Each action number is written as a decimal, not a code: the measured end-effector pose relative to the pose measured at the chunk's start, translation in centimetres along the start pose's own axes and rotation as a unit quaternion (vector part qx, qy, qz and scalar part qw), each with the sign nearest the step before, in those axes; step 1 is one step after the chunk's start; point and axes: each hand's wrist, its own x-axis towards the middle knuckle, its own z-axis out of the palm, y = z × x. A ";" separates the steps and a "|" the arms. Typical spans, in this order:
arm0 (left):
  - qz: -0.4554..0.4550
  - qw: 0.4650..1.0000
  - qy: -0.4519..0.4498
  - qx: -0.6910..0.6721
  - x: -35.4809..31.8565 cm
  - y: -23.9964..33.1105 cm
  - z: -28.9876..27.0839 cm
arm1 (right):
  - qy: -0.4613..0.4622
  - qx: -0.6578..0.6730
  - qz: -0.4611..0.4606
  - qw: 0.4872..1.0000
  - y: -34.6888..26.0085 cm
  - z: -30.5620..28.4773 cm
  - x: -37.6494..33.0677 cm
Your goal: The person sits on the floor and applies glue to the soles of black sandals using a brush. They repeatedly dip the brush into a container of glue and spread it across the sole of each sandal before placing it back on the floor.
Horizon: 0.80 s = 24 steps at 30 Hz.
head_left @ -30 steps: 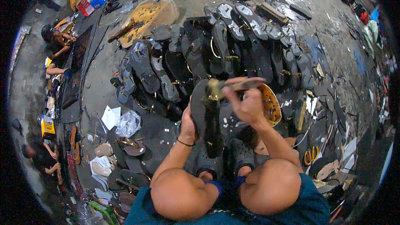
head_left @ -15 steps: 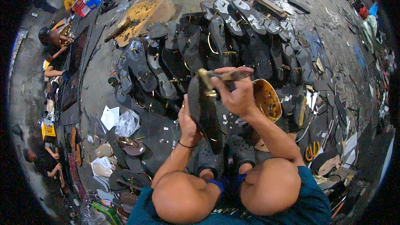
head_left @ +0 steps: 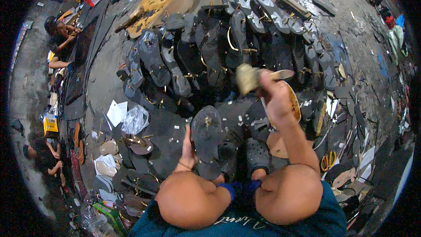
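Note:
A dark sandal sole (head_left: pixel 207 125) faces up low in front of me, above my left shoe. My left hand (head_left: pixel 187 149) is at its left edge, fingers straight along the side; the thumb is hidden. Raised to the right, my right hand (head_left: pixel 279 101) is closed around the handle of a brush (head_left: pixel 248 79) with wide pale bristles, slightly blurred. Behind that hand stands a pan (head_left: pixel 296 105) stained yellow-brown inside, partly covered by the wrist. Beyond both hands, many dark sandal soles (head_left: pixel 215 57) lie in a crowded arc, several with straps poking out.
Orange-handled scissors (head_left: pixel 328 161) lie at the right among scraps. A clear plastic bag (head_left: pixel 135 120) and white paper (head_left: pixel 116 113) are on the left floor. A yellow-stained board (head_left: pixel 162 8) lies at the far left. Other people (head_left: pixel 63 35) sit along the left side.
The sole in my left hand has come down toward me and turned its face upward. My right hand with the brush has moved away from it, to the right.

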 end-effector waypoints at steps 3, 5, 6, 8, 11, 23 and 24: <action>-0.019 1.000 -0.003 -0.014 -3.8 -0.6 1.2 | 0.033 0.049 0.044 0.997 0.4 -1.5 -0.2; 0.003 1.000 -0.005 -0.012 -3.9 -0.2 1.8 | 0.014 0.006 0.087 0.996 2.3 -0.1 -0.6; 0.026 1.000 -0.006 -0.006 -3.3 0.3 1.8 | -0.017 -0.031 0.059 0.998 2.9 1.1 -1.0; 0.080 0.997 -0.006 0.010 0.1 1.4 1.0 | -0.052 -0.190 -0.001 0.980 2.8 3.4 -1.6; 0.196 0.980 0.026 0.021 6.1 4.0 2.0 | -0.100 -0.339 -0.242 0.903 4.7 5.6 -2.1; 0.185 0.982 0.014 0.043 8.2 3.1 3.4 | -0.113 -0.253 -0.207 0.938 0.4 5.9 -1.0; 0.179 0.983 -0.031 -0.014 7.8 3.6 4.4 | -0.042 -0.262 -0.198 0.944 -0.4 4.9 0.9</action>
